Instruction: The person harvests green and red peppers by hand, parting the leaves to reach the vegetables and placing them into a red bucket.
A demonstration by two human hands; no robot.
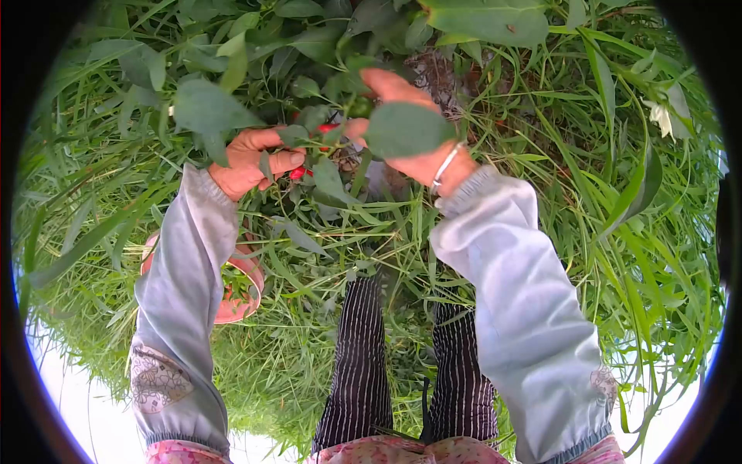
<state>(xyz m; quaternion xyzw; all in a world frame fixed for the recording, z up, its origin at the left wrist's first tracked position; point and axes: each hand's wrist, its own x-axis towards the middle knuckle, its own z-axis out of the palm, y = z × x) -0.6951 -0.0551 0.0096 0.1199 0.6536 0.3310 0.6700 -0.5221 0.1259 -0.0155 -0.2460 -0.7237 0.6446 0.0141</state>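
Tall green grass (278, 371) and broad-leaved plants filled the ground all around. Among the foliage between the two hands were two patches of red fruit: the upper fruit (328, 127) and the lower fruit (297, 173), the latter just beside the left thumb. What showed of the upper one seemed to run sideways, though leaves hid too much to be sure which way either pointed. The left hand (244, 159) held its thumb and forefinger close together at the leafy stems; whether they pinched anything could not be told. Across from it, the right hand (427, 167) had thumb and forefinger spread apart, a large leaf (410, 130) covering its middle. Below the left hand, partly behind the left sleeve (182, 263), a pink container (236, 312) held green and some reddish pieces. A bangle (447, 167) circled the right wrist. Striped trousers (362, 340) stood lower down, and a white flower (661, 117) hung at far right.
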